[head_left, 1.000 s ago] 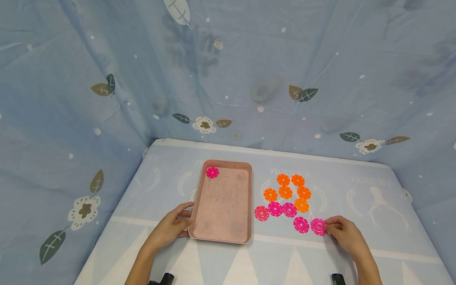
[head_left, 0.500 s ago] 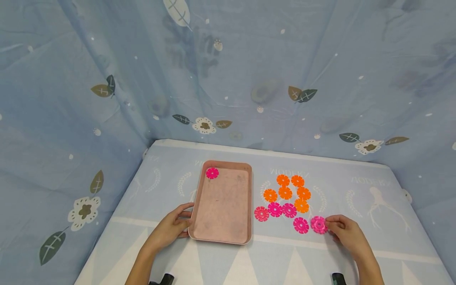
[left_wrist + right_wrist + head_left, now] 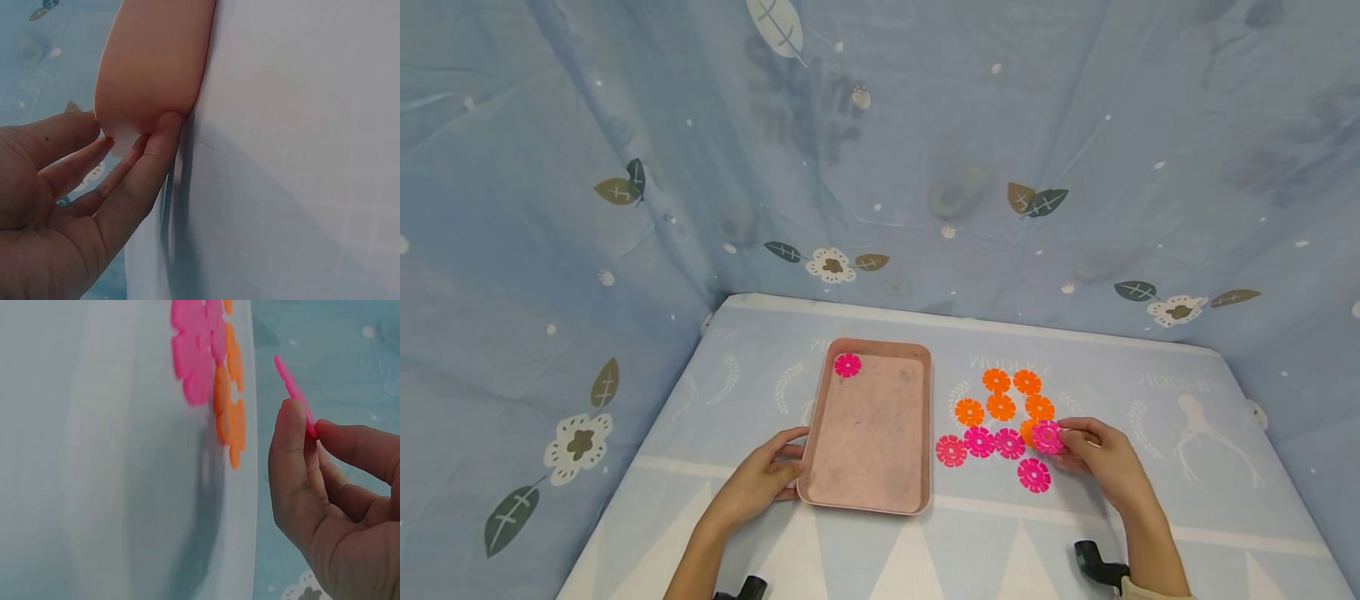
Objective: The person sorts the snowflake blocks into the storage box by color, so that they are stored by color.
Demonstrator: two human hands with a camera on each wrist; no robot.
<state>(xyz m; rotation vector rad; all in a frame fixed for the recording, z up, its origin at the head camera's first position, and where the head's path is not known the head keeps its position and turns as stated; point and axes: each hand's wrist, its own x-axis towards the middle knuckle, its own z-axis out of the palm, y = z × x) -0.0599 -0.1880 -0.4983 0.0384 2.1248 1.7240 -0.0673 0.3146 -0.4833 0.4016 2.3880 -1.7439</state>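
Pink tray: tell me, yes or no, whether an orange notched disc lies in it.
No, the pink tray holds just one pink notched disc, and the orange notched discs lie outside it on the tablecloth.

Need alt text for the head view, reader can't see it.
Right hand pinches a pink disc above a patterned tabletop with orange discs and pinkish discs lying on it. Left hand touches a pink tray, one more disc inside near its far-left corner.
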